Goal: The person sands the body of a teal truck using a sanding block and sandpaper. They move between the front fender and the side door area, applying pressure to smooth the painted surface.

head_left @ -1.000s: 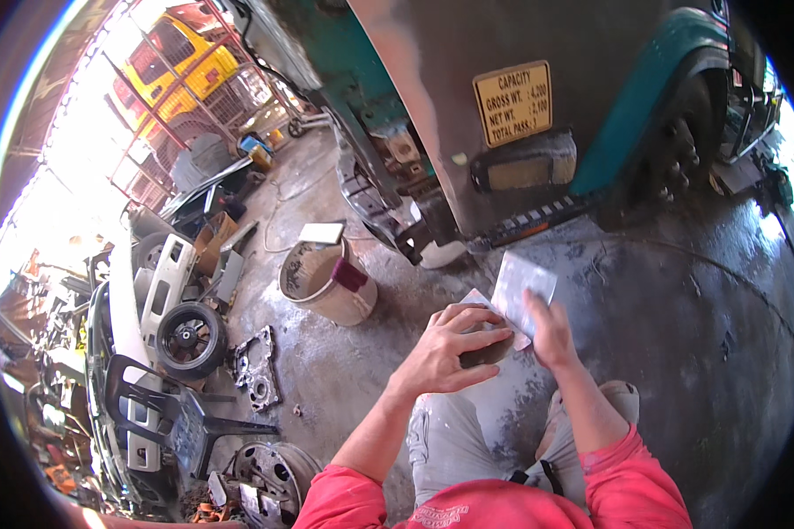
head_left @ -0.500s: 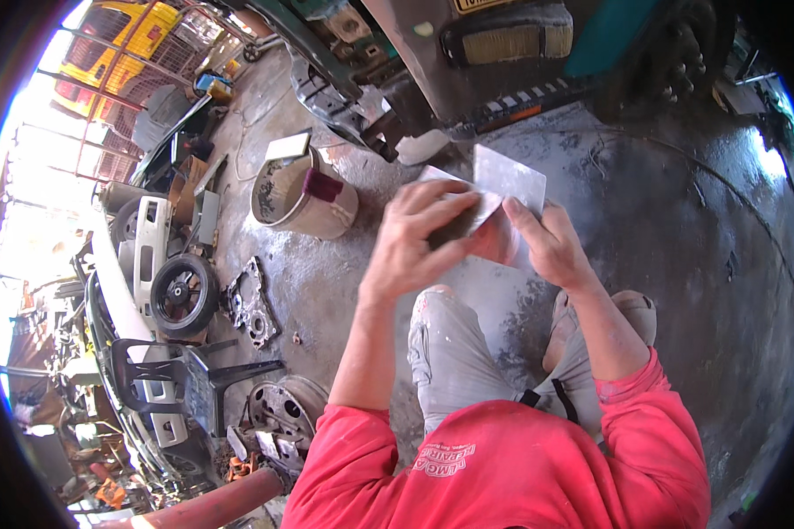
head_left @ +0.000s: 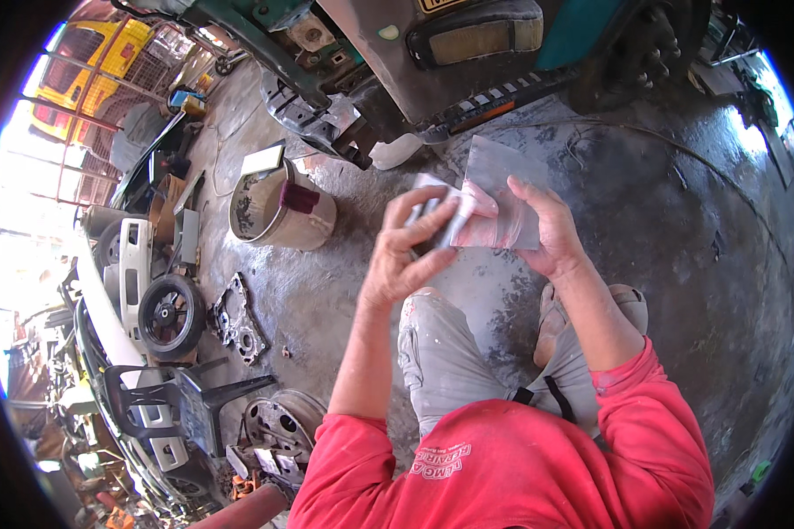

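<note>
My right hand (head_left: pixel 554 231) grips a flat, pale grey mixing plate (head_left: pixel 503 163) by its right edge, thumb on top. Pinkish putty (head_left: pixel 485 231) is smeared over the plate's lower left part, with a thicker ridge in the middle. A pale, flat putty spreader (head_left: pixel 430 187), blurred by motion, is held in my left hand (head_left: pixel 399 257) with the fingers on its upper face. Its edge meets the putty at the plate's left side. Both hands are above my knees, over the wet concrete floor.
Left of my hands stands a dirty bucket (head_left: pixel 313 220) with a dark red cloth (head_left: pixel 300 197) over its rim and a white flat piece on top. Ahead is a damaged vehicle (head_left: pixel 375 66). A chair (head_left: pixel 198 410), a small wheel (head_left: pixel 171 316) and metal parts lie at left.
The spreader and plate have moved apart sideways, so more pink putty shows. The plate has tilted to face up more. The whole view has shifted slightly.
</note>
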A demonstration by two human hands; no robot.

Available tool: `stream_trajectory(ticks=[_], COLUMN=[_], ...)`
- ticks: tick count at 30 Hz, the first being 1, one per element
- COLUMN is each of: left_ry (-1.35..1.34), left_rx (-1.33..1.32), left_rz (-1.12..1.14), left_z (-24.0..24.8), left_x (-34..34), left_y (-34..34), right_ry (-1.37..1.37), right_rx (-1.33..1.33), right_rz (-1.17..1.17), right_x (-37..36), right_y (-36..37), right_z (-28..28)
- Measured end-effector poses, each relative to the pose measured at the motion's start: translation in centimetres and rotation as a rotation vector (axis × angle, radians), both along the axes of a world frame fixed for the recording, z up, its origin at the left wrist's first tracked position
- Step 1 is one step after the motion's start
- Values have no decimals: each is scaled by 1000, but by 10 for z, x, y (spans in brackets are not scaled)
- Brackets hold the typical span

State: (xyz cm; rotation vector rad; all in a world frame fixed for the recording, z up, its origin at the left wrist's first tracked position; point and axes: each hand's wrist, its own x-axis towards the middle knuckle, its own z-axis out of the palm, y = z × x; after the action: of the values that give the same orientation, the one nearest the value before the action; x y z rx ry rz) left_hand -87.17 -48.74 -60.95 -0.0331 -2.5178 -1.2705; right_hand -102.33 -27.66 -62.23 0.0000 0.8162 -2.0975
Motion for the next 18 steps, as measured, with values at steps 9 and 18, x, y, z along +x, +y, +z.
stream_trajectory(ticks=[9, 18], left_ry=[11, -84], left_rx=[-324, -191], left_rz=[-79, -6], left_z=[13, -7], left_x=[7, 8], left_y=[19, 9], right_ry=[318, 1134], right_rx=[226, 517], right_rz=[-120, 170], right_x=[-7, 7], right_y=[1, 4], right_z=[-12, 2])
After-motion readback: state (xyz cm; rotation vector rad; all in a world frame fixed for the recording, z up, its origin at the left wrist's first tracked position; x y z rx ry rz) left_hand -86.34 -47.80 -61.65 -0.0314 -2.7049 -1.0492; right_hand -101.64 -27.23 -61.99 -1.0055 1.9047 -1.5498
